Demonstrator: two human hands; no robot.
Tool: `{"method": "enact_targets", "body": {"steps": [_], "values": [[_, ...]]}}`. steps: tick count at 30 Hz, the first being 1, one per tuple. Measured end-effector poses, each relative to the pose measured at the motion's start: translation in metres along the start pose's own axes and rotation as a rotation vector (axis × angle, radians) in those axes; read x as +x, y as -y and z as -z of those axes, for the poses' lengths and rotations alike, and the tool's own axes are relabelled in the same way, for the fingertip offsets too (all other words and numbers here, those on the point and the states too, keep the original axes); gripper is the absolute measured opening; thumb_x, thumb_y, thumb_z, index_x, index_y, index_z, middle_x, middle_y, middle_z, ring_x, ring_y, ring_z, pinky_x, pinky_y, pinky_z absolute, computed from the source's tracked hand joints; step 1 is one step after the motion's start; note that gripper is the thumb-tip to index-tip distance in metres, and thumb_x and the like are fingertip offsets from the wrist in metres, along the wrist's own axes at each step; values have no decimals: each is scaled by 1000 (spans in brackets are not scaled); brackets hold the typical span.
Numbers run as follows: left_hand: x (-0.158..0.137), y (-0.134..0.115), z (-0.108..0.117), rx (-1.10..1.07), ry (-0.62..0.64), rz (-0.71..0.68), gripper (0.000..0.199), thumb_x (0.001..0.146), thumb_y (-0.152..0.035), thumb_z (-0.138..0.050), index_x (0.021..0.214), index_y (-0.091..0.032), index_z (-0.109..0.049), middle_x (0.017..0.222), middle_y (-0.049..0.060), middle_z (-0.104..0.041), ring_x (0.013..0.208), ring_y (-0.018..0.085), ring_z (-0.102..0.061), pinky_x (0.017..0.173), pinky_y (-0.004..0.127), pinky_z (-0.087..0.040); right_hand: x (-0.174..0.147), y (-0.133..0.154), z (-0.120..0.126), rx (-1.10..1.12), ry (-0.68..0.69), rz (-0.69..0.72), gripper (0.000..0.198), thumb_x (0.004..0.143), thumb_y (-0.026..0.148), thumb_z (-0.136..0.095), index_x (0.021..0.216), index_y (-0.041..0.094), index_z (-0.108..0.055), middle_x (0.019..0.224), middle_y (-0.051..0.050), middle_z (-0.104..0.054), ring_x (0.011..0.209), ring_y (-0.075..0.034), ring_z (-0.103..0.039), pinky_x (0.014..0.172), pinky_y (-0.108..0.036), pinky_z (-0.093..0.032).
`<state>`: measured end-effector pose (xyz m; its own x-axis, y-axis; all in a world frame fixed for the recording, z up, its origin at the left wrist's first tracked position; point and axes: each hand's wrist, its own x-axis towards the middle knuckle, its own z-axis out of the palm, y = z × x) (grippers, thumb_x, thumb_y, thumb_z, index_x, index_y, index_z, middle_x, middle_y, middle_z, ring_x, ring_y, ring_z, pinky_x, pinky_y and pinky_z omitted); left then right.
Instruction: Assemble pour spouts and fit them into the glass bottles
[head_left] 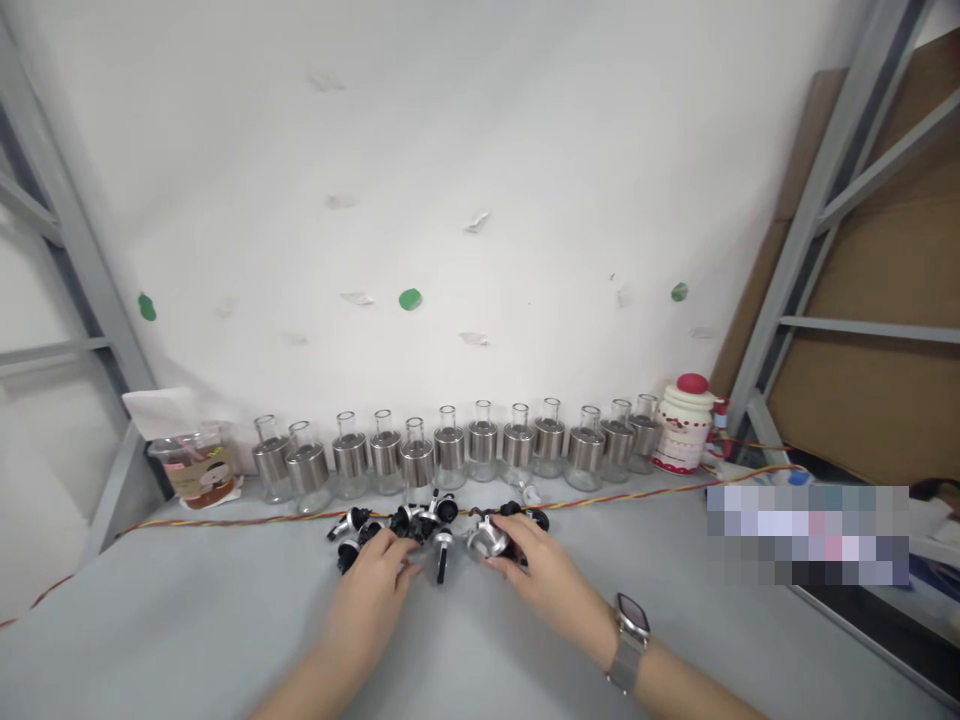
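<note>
My left hand [379, 572] rests at the near side of a pile of black-and-silver bottle stoppers [409, 520], its fingers curled in against them. What those fingers hold, if anything, is hidden. A single stopper [443, 552] lies between my hands with its black end toward me. My right hand [534, 562], with a watch on the wrist, is closed around a round silver cap [487, 540]. More black parts [536, 518] show just behind its fingers. Beyond the pile, glass bottles with steel bands [416, 465] stand upright in a row, their necks uncovered.
A red-and-yellow twisted wire [630, 497] runs across the grey table [225, 620] before the bottles. A plastic cup of brown drink [201, 475] stands left, a white jar with a red knob [684, 425] right. A white wall and grey metal frame [810, 240] bound the space.
</note>
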<state>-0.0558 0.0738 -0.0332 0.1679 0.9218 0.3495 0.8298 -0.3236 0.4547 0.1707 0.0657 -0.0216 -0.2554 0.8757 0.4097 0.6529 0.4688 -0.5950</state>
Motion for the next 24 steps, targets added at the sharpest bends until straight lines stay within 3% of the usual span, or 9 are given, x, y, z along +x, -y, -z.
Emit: {"method": "enact_targets", "body": {"steps": [4, 6, 9, 10, 12, 15, 20, 24], "values": [[-1, -5, 1, -110, -107, -33, 23, 79, -29, -44, 91, -21, -62, 87, 6, -59, 86, 22, -55, 82, 39, -42, 0, 5, 1, 33, -13, 15, 37, 76, 18, -56, 112, 21, -50, 101, -5, -55, 92, -19, -54, 83, -32, -43], [-5, -17, 2, -216, -73, -12, 28, 81, -35, -41, 92, -21, -62, 87, 6, -60, 79, 20, -57, 73, 36, -47, -3, 11, 0, 42, -30, 24, 40, 76, 19, -56, 115, 22, -47, 101, -5, -54, 93, -19, -53, 83, -32, -43], [-14, -42, -1, -778, 205, 214, 39, 76, -47, -46, 97, -18, -61, 88, 8, -62, 77, 22, -59, 44, 27, -48, -12, 24, -4, 39, -19, 81, 48, 78, 18, -52, 124, 23, -39, 103, -6, -52, 95, -18, -52, 84, -30, -44], [-17, -49, -3, -925, 306, 246, 40, 72, -48, -53, 96, -17, -62, 88, 8, -62, 80, 24, -58, 45, 26, -49, -16, 28, -5, 25, 2, 116, 51, 78, 16, -51, 127, 22, -35, 103, -7, -52, 95, -18, -51, 84, -30, -43], [-20, -60, -5, -1084, 371, 292, 37, 66, -47, -61, 83, -14, -65, 78, 5, -63, 74, 21, -59, 48, 26, -50, -21, 35, -6, -29, 59, 192, 57, 77, 13, -49, 131, 20, -29, 104, -9, -51, 97, -19, -50, 86, -31, -43], [-19, -62, -2, -1184, 361, 370, 31, 59, -41, -70, 73, -14, -65, 66, 1, -62, 64, 15, -58, 55, 25, -48, -22, 40, -1, -114, 127, 274, 62, 77, 18, -53, 133, 18, -26, 106, -11, -50, 98, -22, -47, 87, -37, -41], [-14, -54, 4, -1328, 255, 495, 38, 57, -37, -73, 87, -16, -63, 83, 4, -65, 76, 18, -59, 65, 29, -48, -12, 31, 10, -116, 134, 282, 48, 84, 32, -44, 130, 21, -32, 114, -11, -45, 104, -22, -42, 92, -37, -37], [-16, -58, -5, -1454, 353, 536, 37, 57, -42, -72, 80, -15, -62, 67, 2, -62, 59, 16, -60, 56, 29, -48, -13, 26, 10, -98, 152, 275, 48, 88, 33, -37, 132, 20, -26, 118, -10, -43, 106, -21, -41, 94, -38, -35]]}}
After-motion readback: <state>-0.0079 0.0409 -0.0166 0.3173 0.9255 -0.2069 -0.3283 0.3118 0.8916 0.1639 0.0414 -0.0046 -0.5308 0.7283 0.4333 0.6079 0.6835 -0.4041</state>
